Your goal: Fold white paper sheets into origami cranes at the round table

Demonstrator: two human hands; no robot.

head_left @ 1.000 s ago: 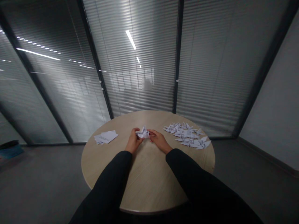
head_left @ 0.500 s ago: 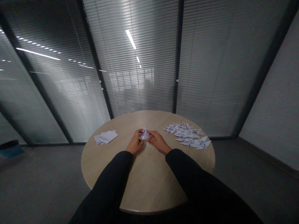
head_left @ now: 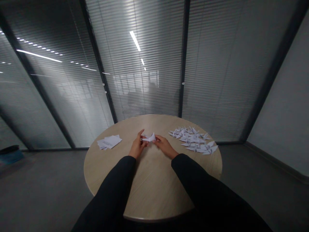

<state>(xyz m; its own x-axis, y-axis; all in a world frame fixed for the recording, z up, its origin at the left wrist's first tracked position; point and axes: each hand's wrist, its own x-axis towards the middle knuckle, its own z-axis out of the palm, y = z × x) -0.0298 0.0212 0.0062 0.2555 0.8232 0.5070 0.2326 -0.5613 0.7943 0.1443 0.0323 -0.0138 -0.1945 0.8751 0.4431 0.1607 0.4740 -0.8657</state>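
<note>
A folded white paper crane (head_left: 150,138) is held between my two hands above the middle of the round wooden table (head_left: 154,180). My left hand (head_left: 137,146) pinches its left end between thumb and fingers, with the index finger raised. On the other side, my right hand (head_left: 164,145) grips the right part, next to a point of paper that stands up. The fingertips partly hide the paper's edges.
Several white paper sheets (head_left: 109,141) lie in a loose stack on the table's left. Rows of folded paper cranes (head_left: 195,140) spread over its right side. Behind the table stands a glass partition with blinds (head_left: 149,96). A blue bin (head_left: 11,154) is on the floor far left.
The paper crane has turned and now stretches lower and more sideways, its upright point shifted right. My left index finger has lifted, and the left hand has moved slightly left.
</note>
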